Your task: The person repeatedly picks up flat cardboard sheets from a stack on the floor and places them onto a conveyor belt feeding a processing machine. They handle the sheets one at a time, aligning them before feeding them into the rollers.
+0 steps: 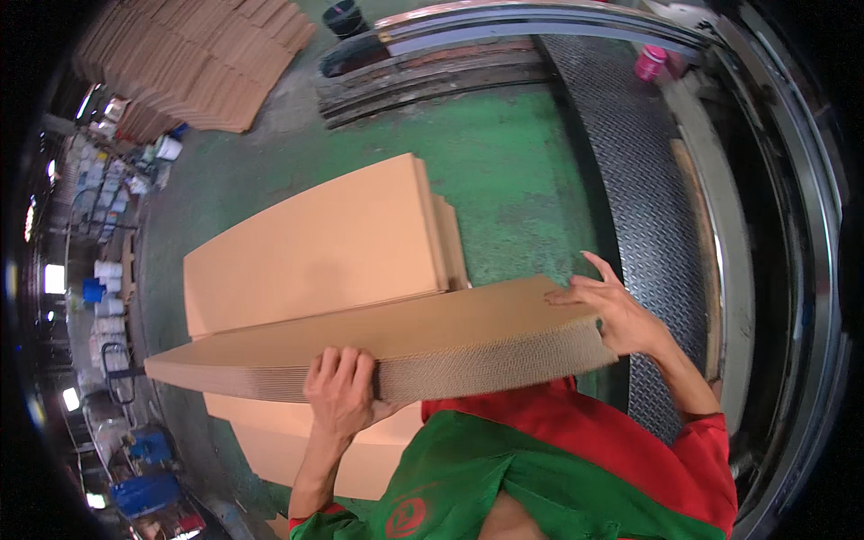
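Observation:
A thick stack of brown corrugated cardboard sheets (486, 360) lies across in front of me, close to my body, its fluted edges facing me. My left hand (340, 391) grips the near edge of this stack, fingers bent over the top and thumb toward the edge face. At the stack's right end is my right hand (616, 310), its fingers spread and stretched out at the corner, some touching the cardboard. Just beyond lies another pile of flat cardboard sheets (310, 247). More cardboard (360, 459) shows below the held stack, partly covered by it and my left arm.
On my right runs a dark tread-plate step (643, 198) beside a machine with metal rails (549, 31). A large cardboard pile (193, 58) stands at the far left on the green floor (513, 153). Buckets, containers and a trolley (117, 369) line the left side. A pink tub (650, 63) sits far right.

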The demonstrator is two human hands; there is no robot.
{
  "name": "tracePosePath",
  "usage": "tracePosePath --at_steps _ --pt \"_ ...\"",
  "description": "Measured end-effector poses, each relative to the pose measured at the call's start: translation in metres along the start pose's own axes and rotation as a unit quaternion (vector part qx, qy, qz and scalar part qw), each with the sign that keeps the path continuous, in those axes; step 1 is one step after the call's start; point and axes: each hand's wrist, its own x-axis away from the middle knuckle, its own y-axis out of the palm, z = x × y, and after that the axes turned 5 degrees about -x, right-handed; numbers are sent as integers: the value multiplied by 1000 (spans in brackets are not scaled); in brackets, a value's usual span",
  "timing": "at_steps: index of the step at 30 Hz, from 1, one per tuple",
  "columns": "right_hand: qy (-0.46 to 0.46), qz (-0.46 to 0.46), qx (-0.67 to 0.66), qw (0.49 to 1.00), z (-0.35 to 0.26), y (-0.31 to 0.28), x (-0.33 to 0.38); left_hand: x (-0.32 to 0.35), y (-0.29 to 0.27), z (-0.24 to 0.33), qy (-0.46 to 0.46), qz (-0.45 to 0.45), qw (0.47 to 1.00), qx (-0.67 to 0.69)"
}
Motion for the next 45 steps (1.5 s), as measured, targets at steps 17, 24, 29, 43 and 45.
tracePosePath --at_steps 17,24,29,43,45 --pt "89 368 -337 862 28 54 -3 -52 34 30 -7 -140 985 97" --pt "72 398 -394 825 -33 55 9 -35 -27 10 9 -126 981 147" --pt "183 401 -354 825 4 71 -1 -37 17 20 -43 -171 981 83" --pt "137 318 -537 769 21 55 -4 -24 26 21 -62 -121 989 57" --pt "135 330 -554 753 20 60 -9 -24 26 21 -61 -119 989 57"
